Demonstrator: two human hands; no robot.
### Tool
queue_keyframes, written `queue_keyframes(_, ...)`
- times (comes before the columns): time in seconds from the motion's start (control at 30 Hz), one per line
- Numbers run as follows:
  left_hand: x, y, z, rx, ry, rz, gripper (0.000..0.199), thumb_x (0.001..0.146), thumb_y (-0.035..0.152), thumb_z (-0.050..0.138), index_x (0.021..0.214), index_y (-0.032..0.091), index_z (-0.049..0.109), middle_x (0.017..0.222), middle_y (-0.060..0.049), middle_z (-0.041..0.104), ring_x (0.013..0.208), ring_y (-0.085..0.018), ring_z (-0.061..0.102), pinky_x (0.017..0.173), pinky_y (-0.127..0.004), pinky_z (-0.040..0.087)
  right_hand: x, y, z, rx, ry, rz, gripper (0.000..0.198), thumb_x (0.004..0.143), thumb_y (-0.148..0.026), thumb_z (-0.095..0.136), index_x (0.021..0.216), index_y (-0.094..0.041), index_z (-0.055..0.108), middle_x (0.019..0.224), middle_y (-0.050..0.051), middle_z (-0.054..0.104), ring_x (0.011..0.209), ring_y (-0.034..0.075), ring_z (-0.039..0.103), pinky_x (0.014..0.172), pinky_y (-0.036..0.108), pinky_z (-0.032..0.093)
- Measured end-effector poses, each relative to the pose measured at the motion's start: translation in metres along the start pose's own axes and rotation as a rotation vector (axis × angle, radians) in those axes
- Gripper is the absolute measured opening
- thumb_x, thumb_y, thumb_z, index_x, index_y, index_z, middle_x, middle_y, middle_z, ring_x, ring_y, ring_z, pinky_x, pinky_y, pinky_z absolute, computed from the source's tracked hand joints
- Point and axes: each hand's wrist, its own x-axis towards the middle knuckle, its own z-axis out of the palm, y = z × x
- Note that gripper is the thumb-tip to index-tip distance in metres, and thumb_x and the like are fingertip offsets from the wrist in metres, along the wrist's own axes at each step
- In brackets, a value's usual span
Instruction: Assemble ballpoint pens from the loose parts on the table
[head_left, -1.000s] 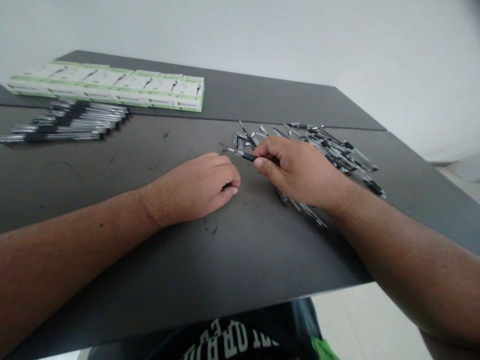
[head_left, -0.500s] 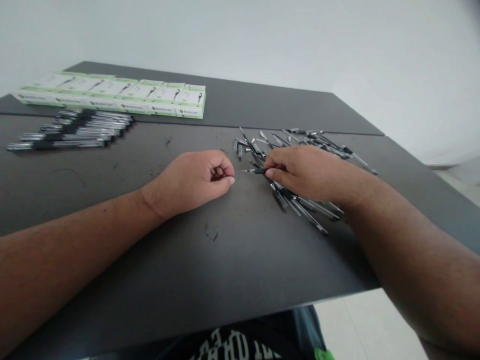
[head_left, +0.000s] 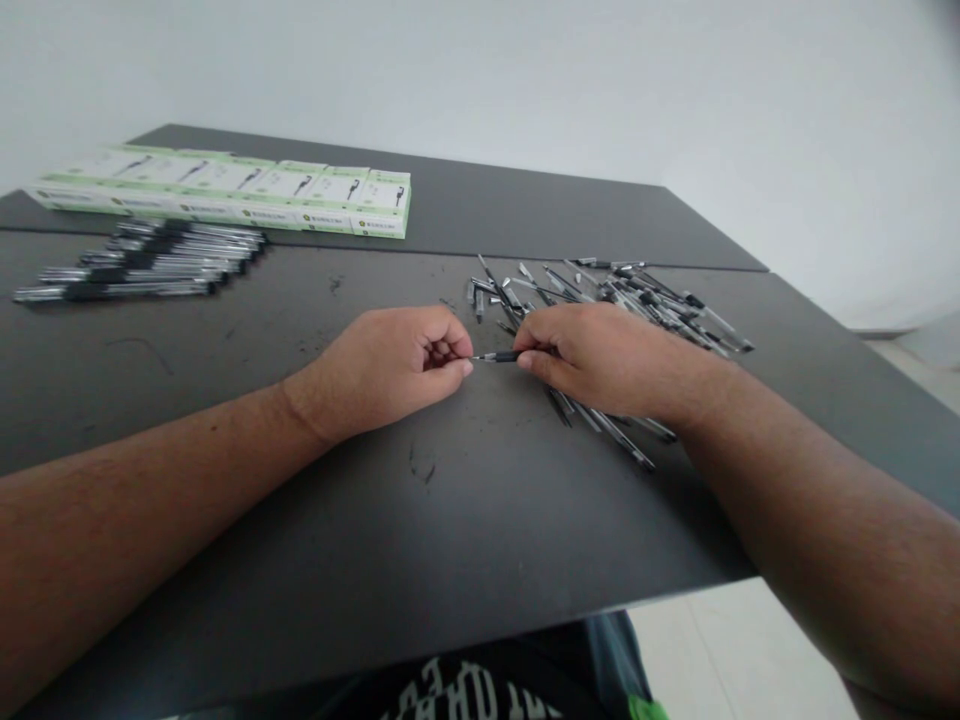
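Observation:
Between my hands is a pen point(head_left: 499, 357) with a dark grip, its thin tip pointing left. My right hand point(head_left: 592, 355) is closed on the pen's barrel, and the rear of the pen is hidden by the hand. My left hand point(head_left: 409, 355) has thumb and forefinger pinched together right at the pen's tip. Whatever lies inside that pinch is too small or hidden to name. Under and behind my right hand spreads a pile of loose pen parts point(head_left: 615, 437), with clear barrels, dark refills and small caps point(head_left: 480, 300).
Several capped pens point(head_left: 150, 262) lie in a row at the left. Behind them stands a line of white and green boxes point(head_left: 330, 200) printed with pens. Thin dark scraps point(head_left: 422, 465) dot the grey table point(head_left: 450, 560), whose front edge is close to my body.
My right hand has moved slightly left and down, bringing the pen's tip to my left fingertips. The left hand has barely moved.

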Motion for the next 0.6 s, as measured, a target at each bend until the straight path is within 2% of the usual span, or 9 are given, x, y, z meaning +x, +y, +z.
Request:
queue_keyframes(0.37, 0.003, 0.003, 0.0, 0.022, -0.057, 0.009, 0.025, 0.094, 0.045, 0.064, 0.097, 0.025, 0.079, 0.08, 0.001, 0.076, 0.073, -0.017, 0.068, 0.077, -0.031, 0.05, 0.001, -0.013, 0.008, 0.005, -0.037, -0.022, 0.026, 0.116, -0.029, 0.059, 0.121, -0.019, 0.083, 0.115, 0.012, 0.087, 0.106, 0.03, 0.078, 0.091, 0.039, 0.048)
queue_keyframes(0.6, 0.001, 0.002, -0.001, 0.035, -0.024, 0.028, 0.024, 0.097, 0.045, 0.064, 0.099, 0.026, 0.08, 0.088, -0.002, 0.079, 0.081, -0.021, 0.073, 0.08, -0.033, 0.05, 0.003, -0.014, 0.01, 0.036, -0.024, -0.006, 0.029, 0.118, -0.03, 0.058, 0.124, -0.019, 0.084, 0.12, 0.011, 0.088, 0.108, 0.029, 0.079, 0.093, 0.038, 0.049)
